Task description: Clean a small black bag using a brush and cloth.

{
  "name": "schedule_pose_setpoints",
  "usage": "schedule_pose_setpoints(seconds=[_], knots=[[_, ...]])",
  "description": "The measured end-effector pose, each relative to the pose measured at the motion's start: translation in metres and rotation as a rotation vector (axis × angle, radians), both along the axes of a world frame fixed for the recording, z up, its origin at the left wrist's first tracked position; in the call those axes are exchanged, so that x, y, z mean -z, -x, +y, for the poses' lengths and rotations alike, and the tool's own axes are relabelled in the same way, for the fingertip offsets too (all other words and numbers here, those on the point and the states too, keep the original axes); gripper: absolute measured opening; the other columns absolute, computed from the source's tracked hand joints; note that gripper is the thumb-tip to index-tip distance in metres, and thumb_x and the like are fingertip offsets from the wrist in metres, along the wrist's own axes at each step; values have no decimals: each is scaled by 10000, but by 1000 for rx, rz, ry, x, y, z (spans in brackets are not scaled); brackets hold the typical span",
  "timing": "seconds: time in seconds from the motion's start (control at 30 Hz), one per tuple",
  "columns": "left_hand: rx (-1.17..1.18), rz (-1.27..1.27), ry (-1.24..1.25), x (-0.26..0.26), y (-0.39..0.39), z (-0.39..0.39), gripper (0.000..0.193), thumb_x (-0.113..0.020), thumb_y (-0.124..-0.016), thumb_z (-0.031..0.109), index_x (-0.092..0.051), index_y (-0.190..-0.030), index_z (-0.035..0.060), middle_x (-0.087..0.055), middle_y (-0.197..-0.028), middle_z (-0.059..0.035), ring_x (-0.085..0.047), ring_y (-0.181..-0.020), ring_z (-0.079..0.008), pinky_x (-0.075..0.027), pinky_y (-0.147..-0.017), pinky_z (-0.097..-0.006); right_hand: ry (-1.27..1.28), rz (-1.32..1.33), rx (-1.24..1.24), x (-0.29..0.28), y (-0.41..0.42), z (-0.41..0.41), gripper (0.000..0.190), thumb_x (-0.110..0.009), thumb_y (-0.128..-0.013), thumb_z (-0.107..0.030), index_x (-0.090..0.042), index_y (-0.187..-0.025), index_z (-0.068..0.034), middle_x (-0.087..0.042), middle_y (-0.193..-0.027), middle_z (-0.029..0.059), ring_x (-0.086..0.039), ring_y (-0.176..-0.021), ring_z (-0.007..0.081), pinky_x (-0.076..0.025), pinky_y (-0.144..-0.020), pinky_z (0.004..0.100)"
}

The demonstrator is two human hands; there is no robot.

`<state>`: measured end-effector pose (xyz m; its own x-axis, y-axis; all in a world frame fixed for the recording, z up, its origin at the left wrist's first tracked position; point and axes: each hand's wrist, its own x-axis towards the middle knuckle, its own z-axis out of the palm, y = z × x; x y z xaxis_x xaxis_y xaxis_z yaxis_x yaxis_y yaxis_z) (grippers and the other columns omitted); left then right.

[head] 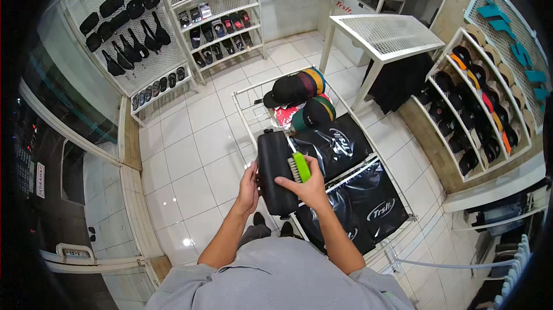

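A black, rounded oblong case (pixel 276 171), perhaps a small bag, is held up in front of my body, over the near left edge of the white rack. My left hand (pixel 248 187) grips its left side, with the fingers partly hidden behind it. My right hand (pixel 309 182) holds a brush with a bright green back (pixel 303 166) and pale bristles. The bristles face the case's right side, and my right thumb lies on the case's front. Whether the bristles touch the surface I cannot tell.
The low white metal rack (pixel 248 122) carries rows of caps (pixel 298 87) and black plastic packages (pixel 371 206). Beyond it stands a white mesh-topped table (pixel 386 35). Cap shelves (pixel 479 107) are at the right, a mesh wall of bags (pixel 125 24) at the upper left, a glass door (pixel 99 206) at the left.
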<state>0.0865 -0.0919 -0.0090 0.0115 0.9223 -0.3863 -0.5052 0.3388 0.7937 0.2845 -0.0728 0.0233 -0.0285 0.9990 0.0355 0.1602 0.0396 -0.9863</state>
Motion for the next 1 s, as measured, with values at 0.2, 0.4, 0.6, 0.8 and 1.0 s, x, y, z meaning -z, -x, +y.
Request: schedule_pose_setpoints(seconds=[0.2,0.4,0.6,0.8,1.0], knots=[[28,243,-52,-51,-3,6,689,-659,-1008,324,-391,-1597,89,-673,-1234,-77,-630,-1101,-196,-480,-947,-404,122,387,-61,-10,-17,13,732,-914,-756,-134,-525,-1363,-8,-656,-1194,82,-641,-1080,174,-523,-958,331],[-35,-148,-301,-24,35,35,705,-763,-970,314,-449,-1496,-36,-700,-1182,-73,-674,-1029,-148,-515,-961,-301,173,775,-139,-10,7,23,672,-803,-816,-162,-516,-1406,-17,-640,-1270,90,-629,-1156,209,-496,-1035,348],[63,-386,-174,-18,58,43,614,-806,-909,424,-635,-1307,-12,-726,-1190,-135,-709,-1072,-196,-598,-944,-352,275,833,-194,9,39,31,669,-751,-838,-249,-501,-1414,-20,-625,-1281,100,-636,-1147,223,-530,-1016,380],[131,-504,-118,-9,89,35,638,-806,-897,393,-603,-1345,-13,-716,-1217,-157,-731,-1059,-236,-606,-961,-377,-147,371,-90,-26,61,43,519,-728,-914,-178,-514,-1361,-25,-578,-1140,38,-561,-1017,122,-465,-909,283],[133,-167,-276,-49,82,36,719,-814,-886,273,-482,-1457,-11,-658,-1286,-121,-682,-1125,-203,-569,-985,-357,-583,-134,68,-62,79,63,530,-723,-943,-145,-549,-1419,9,-608,-1221,165,-595,-1128,274,-452,-1010,380]])
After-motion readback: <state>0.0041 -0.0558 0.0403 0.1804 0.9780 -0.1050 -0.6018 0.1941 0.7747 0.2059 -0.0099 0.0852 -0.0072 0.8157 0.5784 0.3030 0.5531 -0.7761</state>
